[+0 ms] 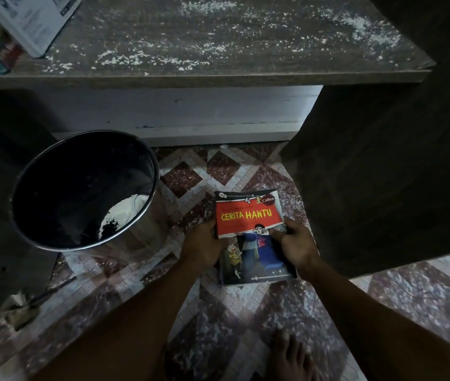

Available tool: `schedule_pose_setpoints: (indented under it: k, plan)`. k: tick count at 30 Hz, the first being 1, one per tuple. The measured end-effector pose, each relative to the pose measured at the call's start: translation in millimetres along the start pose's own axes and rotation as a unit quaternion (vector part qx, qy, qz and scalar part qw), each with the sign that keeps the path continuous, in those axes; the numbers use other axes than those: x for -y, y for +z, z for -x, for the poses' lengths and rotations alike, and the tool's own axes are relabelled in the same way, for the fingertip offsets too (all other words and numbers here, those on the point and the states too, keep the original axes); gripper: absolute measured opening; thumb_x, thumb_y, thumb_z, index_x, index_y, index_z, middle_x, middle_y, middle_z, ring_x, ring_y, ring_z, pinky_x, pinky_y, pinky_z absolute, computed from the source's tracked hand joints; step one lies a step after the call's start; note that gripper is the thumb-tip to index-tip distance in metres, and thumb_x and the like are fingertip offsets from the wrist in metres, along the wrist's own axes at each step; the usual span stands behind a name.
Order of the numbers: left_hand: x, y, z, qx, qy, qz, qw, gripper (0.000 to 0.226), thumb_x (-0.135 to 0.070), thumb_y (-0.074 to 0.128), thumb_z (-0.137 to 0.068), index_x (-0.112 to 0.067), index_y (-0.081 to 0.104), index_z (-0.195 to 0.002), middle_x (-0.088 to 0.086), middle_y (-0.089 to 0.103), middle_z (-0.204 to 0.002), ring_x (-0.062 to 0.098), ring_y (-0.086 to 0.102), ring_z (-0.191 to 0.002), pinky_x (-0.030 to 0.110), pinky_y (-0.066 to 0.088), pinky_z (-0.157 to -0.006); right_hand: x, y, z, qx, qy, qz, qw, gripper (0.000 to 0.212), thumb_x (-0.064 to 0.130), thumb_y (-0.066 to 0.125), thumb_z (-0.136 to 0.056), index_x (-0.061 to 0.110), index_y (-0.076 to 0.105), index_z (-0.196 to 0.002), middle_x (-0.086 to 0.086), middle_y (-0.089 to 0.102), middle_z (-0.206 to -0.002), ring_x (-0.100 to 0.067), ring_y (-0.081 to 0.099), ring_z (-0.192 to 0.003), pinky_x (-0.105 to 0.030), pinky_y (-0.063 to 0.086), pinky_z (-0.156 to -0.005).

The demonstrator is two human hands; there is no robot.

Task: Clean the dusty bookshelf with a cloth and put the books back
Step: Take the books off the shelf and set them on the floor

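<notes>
**Both Hands Gripping 1 Book Below a Dusty Shelf**

At the lower centre of the frame, 2 hands are holding 1 book [248, 224] cover-up, its red title band pointing toward the shelf. The left hand [202, 248] is gripping the book's left edge, fingers curling under it. The right hand [296, 247] is pinching the right edge, with the thumb lying across the cover. Whether the book is resting on the floor [185, 182] or hanging just above it cannot be told. The 2-handed grip is probably keeping the thin paperback flat and steady.

The shelf [218, 37] is stretching across the top of the frame, and white dust is streaking its board through the middle and right. That part is looking unwiped, so keeping the book off it is making sense for now. No cloth is showing anywhere.

At the upper left, a few other books [26, 26] are lying on the shelf's end, beside the dusty stretch. A bucket [16, 188] is standing at the middle left, near the held book, with white powder lying inside it. It is likely sitting below the shelf's front edge to be catching swept dust. A bare foot [292, 356] is showing at the lower right.
</notes>
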State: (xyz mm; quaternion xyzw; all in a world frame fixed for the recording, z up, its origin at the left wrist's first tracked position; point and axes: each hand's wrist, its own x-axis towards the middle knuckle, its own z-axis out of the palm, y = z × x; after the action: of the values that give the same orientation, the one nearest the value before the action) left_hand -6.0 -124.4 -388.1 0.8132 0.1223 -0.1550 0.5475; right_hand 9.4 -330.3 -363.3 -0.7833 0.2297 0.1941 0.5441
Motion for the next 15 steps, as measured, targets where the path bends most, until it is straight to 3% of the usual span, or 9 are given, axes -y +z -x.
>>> schedule_pose_setpoints:
  k: [4,7,11,15]
  plan:
    - [1.5,1.4,-1.0,-0.028,-0.023,-0.044,0.998,0.052,-0.053,0.071,-0.054,-0.018,0.075,-0.093,0.009,0.076,-0.095,0.029,0.07,-0.091,0.046,0.055,-0.084,6.2,2.9,5.2,-0.012,-0.004,0.045,0.999,0.028,0.016,0.068,-0.09,0.021,0.07,-0.118,-0.005,0.074,-0.105,-0.026,0.069,-0.093,-0.044,0.055,-0.092]
    - [-5.8,0.7,3.5,-0.034,-0.02,-0.06,0.997,0.041,-0.041,0.076,-0.062,-0.016,0.075,-0.095,0.01,0.075,-0.097,0.029,0.069,-0.093,0.046,0.054,-0.085,16.3,3.6,13.7,-0.043,-0.006,0.103,0.994,0.027,0.02,0.068,-0.091,0.016,0.069,-0.117,-0.008,0.073,-0.105,-0.024,0.066,-0.092,-0.034,0.051,-0.09]
    - [-12.2,0.8,7.0,-0.041,-0.008,-0.115,0.992,0.027,-0.027,0.08,-0.077,-0.012,0.075,-0.098,0.012,0.074,-0.101,0.027,0.068,-0.096,0.041,0.053,-0.085,25.2,2.7,20.1,-0.042,-0.011,0.166,0.985,0.026,0.024,0.065,-0.093,0.012,0.065,-0.116,-0.01,0.07,-0.108,-0.024,0.06,-0.089,-0.031,0.045,-0.087]
    - [-19.9,-1.2,8.2,-0.038,-0.009,-0.159,0.986,0.03,-0.025,0.079,-0.078,-0.014,0.073,-0.105,0.01,0.073,-0.105,0.026,0.068,-0.099,0.033,0.053,-0.085,29.2,1.6,28.5,-0.035,-0.006,0.175,0.984,0.026,0.024,0.064,-0.093,0.011,0.063,-0.116,-0.011,0.07,-0.111,-0.025,0.06,-0.092,-0.03,0.045,-0.086]
